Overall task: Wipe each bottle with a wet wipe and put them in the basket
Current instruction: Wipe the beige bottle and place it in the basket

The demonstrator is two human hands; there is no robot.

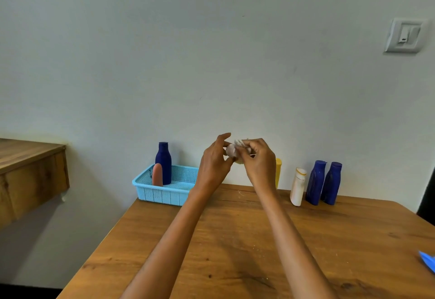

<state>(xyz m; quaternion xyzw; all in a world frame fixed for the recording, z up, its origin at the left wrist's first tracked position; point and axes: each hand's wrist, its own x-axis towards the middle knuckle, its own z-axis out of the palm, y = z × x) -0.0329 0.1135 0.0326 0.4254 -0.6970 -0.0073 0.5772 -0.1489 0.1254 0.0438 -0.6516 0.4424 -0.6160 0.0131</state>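
Bare forearms, no sleeves, left hand point(215, 162), right hand point(259, 160)

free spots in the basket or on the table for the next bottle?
Basket: its right half is bare, beside the blue bottle and pink bottle. Table: wide bare wood in front. Crowded: the back right edge, with the white bottle and two blue bottles.

Both hands, left hand point(215, 162) & right hand point(257, 160), pinching wet wipe point(237, 149) at 12 o'clock; basket point(164, 193) sitting w/ 2 bottles at 10.
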